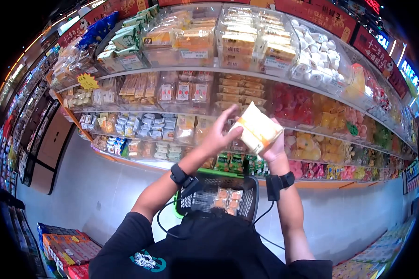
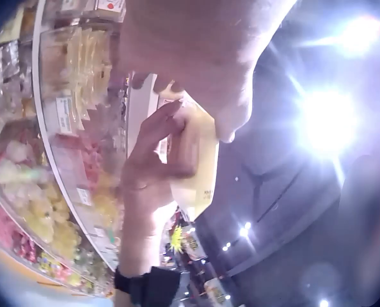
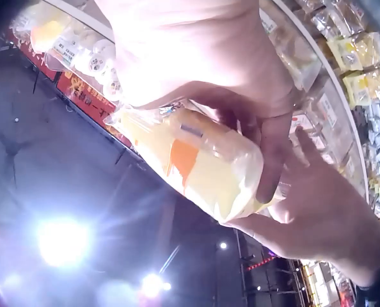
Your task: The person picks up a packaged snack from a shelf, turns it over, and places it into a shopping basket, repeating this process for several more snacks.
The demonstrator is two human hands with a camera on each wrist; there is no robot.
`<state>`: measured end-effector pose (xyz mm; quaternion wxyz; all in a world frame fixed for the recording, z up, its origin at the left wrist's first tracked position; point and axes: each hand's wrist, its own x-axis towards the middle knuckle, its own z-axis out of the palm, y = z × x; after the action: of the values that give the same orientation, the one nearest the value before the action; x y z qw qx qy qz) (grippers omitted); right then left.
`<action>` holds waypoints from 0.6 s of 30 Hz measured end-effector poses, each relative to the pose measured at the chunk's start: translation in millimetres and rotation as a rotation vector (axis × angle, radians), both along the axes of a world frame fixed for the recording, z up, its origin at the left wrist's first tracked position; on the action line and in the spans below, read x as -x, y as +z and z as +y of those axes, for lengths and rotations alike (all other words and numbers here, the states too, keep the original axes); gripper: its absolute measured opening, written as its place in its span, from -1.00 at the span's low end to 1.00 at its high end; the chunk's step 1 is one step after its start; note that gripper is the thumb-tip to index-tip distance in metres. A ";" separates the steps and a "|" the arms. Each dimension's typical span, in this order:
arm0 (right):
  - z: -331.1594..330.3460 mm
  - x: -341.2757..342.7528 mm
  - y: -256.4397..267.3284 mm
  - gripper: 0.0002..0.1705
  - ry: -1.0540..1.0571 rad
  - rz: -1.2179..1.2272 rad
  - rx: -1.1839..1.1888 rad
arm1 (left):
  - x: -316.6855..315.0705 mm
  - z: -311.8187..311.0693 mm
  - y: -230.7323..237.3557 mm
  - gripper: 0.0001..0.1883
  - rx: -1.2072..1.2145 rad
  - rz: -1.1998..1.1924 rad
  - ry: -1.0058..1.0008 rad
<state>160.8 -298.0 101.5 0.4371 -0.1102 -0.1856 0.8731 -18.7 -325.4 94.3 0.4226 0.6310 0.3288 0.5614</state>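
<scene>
A pale yellow food packet (image 1: 256, 128) with an orange patch and a glossy wrapper is held up in front of the shelves. My right hand (image 1: 275, 145) grips its right side from below; in the right wrist view that hand (image 3: 203, 54) curves over the packet (image 3: 196, 160). At the packet's left edge is my left hand (image 1: 220, 133), thumb at the near corner and fingers spread apart. From the left wrist, the left thumb (image 2: 227, 131) lies right at the packet's (image 2: 199, 160) side edge, fingertips partly hidden behind it.
Tiered shelves (image 1: 172, 69) of clear bins with packaged snacks curve around in front. A black shopping basket (image 1: 252, 195) with a green rim stands below my arms, holding several wrapped round items (image 1: 229, 197). More stacked goods (image 1: 70, 246) stand at lower left.
</scene>
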 end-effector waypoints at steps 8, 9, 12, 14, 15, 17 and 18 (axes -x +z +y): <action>-14.9 6.2 6.2 -0.34 -0.134 -0.102 -0.004 | -9.2 0.6 5.3 -0.51 0.302 -0.346 -0.126; -22.7 -0.1 8.4 -0.22 -0.098 -0.158 -0.168 | -9.2 2.3 5.5 -0.52 0.289 -0.349 -0.123; -28.5 -7.4 9.9 -0.14 -0.129 -0.265 -0.216 | -9.3 10.4 7.3 -0.52 0.251 -0.369 -0.112; -31.8 -7.1 0.0 -0.26 -0.270 -0.655 -0.347 | -4.3 13.2 14.5 -0.53 0.261 -0.208 -0.157; -42.3 -5.9 10.2 -0.39 -0.280 -0.750 -0.374 | 0.3 13.7 24.7 -0.52 0.269 -0.089 -0.188; -43.9 -8.7 6.4 -0.43 -0.257 -0.739 -0.355 | 9.8 17.6 43.8 -0.50 0.277 0.173 -0.165; -46.1 -9.1 3.5 -0.45 -0.236 -0.737 -0.344 | 7.6 20.3 47.7 -0.50 0.147 0.175 -0.122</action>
<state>169.9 -344.1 105.0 0.4504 -0.3612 -0.4586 0.6755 -26.3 -305.1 142.0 0.4709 0.6636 0.3657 0.4519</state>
